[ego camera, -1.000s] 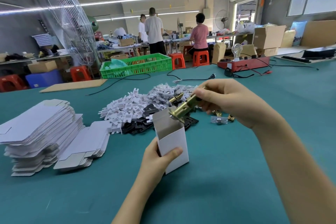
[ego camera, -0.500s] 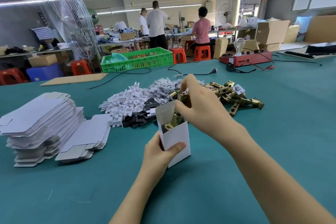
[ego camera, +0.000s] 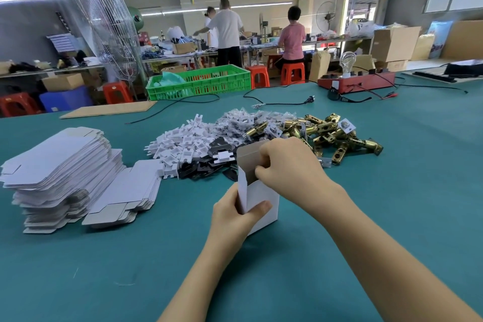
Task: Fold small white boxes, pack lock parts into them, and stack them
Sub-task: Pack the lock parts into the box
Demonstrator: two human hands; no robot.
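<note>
We see a small white cardboard box [ego camera: 261, 204] standing upright on the teal felt-covered table [ego camera: 392, 204], just below the middle of the view, with its top flap raised at the back. Our left hand [ego camera: 232, 217] grips its lower left corner, thumb curled across the front face and fingers behind. Our right hand [ego camera: 285, 165] sits at the box's open mouth, at two o'clock from the left hand, fingers curled down into the opening; whether they hold anything inside, we cannot tell, since the box wall and the hand itself hide it.

At twelve o'clock from the box lies a heap of small white plastic pieces [ego camera: 180, 144], and touching that heap on its near side a patch of flat black plastic plates [ego camera: 206, 165]. At one o'clock, just beyond our right hand, lies a pile of brass-coloured metal latch parts [ego camera: 332, 136], with small clear bags of fittings [ego camera: 251, 120] strewn behind and over them. At nine o'clock, well apart from the box, rises a tall stack of flat unfolded white box blanks [ego camera: 60, 172], and a lower fanned stack of blanks [ego camera: 130, 196] leans just beside it.

Farther off, at eleven o'clock, a green plastic crate [ego camera: 201, 81] rests at the table's far edge; at one o'clock sits a red tester box with a clear light bulb [ego camera: 358, 81]. A black power cord [ego camera: 277, 102] trails between them. Beyond the table, three people [ego camera: 227, 31] work at benches among orange stools [ego camera: 292, 73].
</note>
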